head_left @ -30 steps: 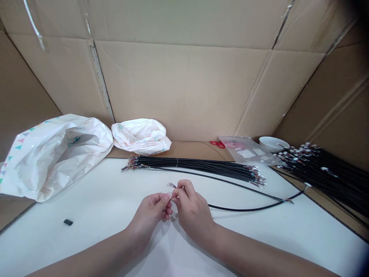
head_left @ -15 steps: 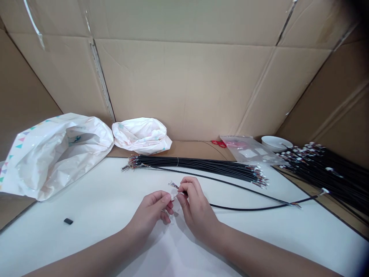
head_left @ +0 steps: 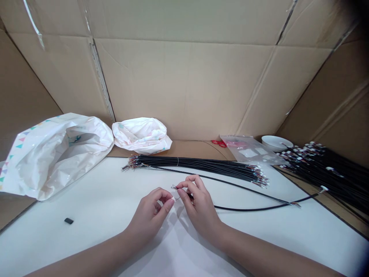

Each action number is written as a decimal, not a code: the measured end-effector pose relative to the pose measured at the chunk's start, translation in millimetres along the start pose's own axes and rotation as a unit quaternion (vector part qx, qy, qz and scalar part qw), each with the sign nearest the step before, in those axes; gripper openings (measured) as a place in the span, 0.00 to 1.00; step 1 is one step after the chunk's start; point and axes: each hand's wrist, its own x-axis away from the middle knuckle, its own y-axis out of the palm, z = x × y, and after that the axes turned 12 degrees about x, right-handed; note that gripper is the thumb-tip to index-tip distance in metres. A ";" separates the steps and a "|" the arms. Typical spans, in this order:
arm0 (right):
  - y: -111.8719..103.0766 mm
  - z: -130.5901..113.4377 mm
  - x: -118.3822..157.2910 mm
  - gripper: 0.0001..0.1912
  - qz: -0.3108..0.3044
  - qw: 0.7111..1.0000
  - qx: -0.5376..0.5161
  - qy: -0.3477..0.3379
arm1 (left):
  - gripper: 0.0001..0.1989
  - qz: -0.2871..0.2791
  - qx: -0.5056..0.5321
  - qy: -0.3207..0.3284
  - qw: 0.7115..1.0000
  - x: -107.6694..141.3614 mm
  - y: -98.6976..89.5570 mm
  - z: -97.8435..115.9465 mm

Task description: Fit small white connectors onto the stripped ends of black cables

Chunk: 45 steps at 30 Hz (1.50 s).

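My left hand (head_left: 154,209) pinches a small white connector (head_left: 173,199) between thumb and forefinger. A thin wire runs from that connector toward my right hand (head_left: 198,204), whose fingers are closed on the stripped end of a black cable (head_left: 245,209). Loose wire ends (head_left: 174,187) stick out past the right fingertips. The cable curves off to the right, and its far end carries another white connector (head_left: 324,189). Beyond my hands lies a thick bundle of black cables (head_left: 196,163) with bare wires at both ends. One single cable (head_left: 225,179) lies apart in front of the bundle.
Two white plastic bags (head_left: 141,134) stand at the back left. A short black tube (head_left: 68,221) lies on the left of the white table. Back right are a clear bag (head_left: 250,150), a white bowl (head_left: 276,143), red-handled scissors (head_left: 219,143) and connector-tipped cables (head_left: 340,169). Cardboard walls surround everything.
My left hand has turned slightly and its fingers have curled in around the connector. My right fingers have shifted along the wire ends, so fewer show beyond them.
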 end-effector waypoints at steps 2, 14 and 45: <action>0.4 0.7 -0.2 0.08 0.001 1.000 -0.005 0.002 | 0.10 0.008 -0.041 0.028 0.999 -0.3 -1.7 0.4; 0.4 0.2 0.6 0.06 -0.030 0.997 -0.064 0.025 | 0.06 0.001 -0.126 0.187 0.974 -1.2 -7.5 -3.0; 7.3 12.8 4.3 0.09 0.102 0.928 0.271 -0.234 | 0.12 -0.108 0.112 -0.024 0.987 -15.1 -16.3 -9.6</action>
